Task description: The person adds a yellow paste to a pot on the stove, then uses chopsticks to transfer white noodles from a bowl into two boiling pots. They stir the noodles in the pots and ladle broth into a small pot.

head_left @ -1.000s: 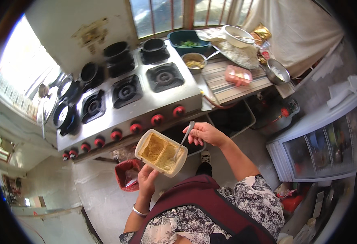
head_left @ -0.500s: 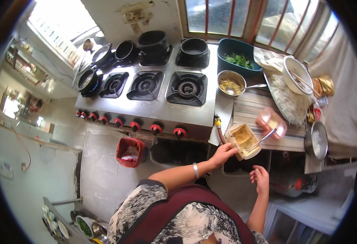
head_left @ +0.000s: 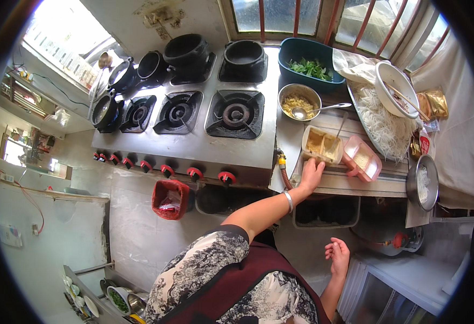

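Daylit kitchen with a barred window; broad steel stove (head_left: 193, 144) at left, striped table (head_left: 374, 189) directly to its right. Newly shifted: a cream two-part container (head_left: 330, 159), a second ago well short of the table, now at its left side, between front and far edges, resting or barely above. Spoon (head_left: 343, 123) previously in the right hand's fingers, now leaning unheld from the container's right compartment. Most likely a sign of spoon work paused and the container being put aside.

Left hand (head_left: 311, 175) across the table's front edge, fingers pinching the container's near wall. Right hand (head_left: 338, 256) short of that edge, fingers loosely curled, holding nothing.

Smooth plastic walls, rounded corners, powdery tan contents. Just beside, toward the right edge, a translucent pink divided box (head_left: 350, 163) with pale grains. Behind, a tangle of thin white noodles (head_left: 382, 127); near the far left corner, a round, shiny metal bowl (head_left: 283, 94) of lumpy yellow food.
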